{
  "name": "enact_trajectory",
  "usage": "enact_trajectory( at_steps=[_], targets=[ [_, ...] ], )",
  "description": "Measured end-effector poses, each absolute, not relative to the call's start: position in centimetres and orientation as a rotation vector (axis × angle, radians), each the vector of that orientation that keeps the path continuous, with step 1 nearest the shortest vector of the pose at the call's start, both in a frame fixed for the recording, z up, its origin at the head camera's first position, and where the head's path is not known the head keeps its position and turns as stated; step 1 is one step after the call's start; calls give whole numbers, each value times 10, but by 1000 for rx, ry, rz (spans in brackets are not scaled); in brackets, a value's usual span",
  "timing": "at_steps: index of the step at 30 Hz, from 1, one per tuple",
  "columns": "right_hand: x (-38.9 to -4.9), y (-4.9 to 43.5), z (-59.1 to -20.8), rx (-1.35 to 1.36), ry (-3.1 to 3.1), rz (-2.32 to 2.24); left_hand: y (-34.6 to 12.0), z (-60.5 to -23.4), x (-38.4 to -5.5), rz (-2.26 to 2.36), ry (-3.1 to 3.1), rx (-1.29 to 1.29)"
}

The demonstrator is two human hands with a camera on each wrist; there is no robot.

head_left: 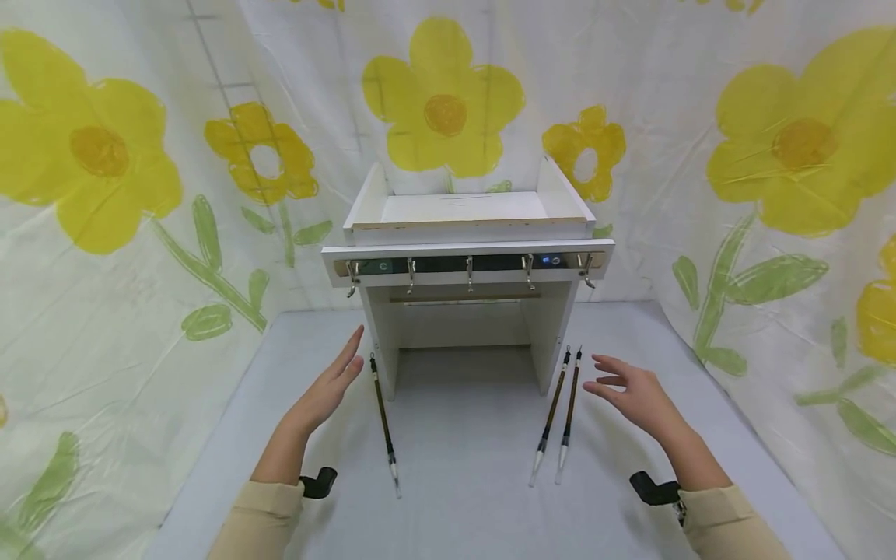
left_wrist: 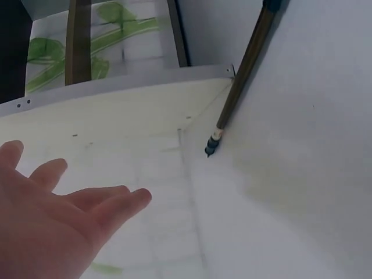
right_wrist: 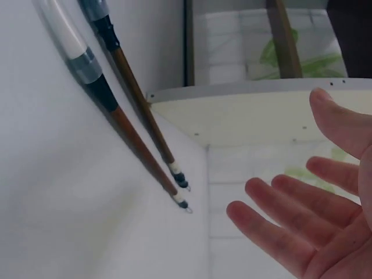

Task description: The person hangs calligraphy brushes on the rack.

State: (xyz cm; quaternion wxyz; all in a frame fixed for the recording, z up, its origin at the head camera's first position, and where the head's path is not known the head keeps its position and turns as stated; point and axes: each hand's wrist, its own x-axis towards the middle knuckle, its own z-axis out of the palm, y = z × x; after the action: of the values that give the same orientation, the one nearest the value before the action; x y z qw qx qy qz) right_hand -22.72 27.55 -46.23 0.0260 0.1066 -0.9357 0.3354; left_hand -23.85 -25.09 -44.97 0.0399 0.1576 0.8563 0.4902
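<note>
My left hand is raised with its fingers straight and holds nothing. Just right of it a calligraphy brush lies on the table, its tip under a clear cap; the left wrist view shows its looped end. On the other side my right hand hovers with fingers loosely spread and nothing in them. Two more capped brushes lie side by side to its left, an inner brush and an outer brush. Between the hands stands a white shelf with a row of metal hooks along its front.
A white table carries the shelf and brushes. The shelf's two side panels stand on it, with an open space between them. Behind and at both sides hangs a white curtain with yellow flowers.
</note>
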Motion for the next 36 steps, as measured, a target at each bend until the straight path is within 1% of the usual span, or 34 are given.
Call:
enact_trajectory(
  at_steps=[7,11,22,28,36],
  targets=[
    [-230,273,-468,268,-2876,1090,-238,-455,-248,1742,2461,437],
    [-232,271,-473,209,-2863,1201,-229,-458,-251,1849,2397,399],
    [-234,266,-487,117,-2871,1345,-222,-459,-257,1959,2419,233],
    [-236,262,-490,74,-2876,1386,-220,-455,-258,2001,2400,203],
    [-237,261,-497,-65,-2894,1398,-207,-453,-260,2014,2376,148]
  ],
)
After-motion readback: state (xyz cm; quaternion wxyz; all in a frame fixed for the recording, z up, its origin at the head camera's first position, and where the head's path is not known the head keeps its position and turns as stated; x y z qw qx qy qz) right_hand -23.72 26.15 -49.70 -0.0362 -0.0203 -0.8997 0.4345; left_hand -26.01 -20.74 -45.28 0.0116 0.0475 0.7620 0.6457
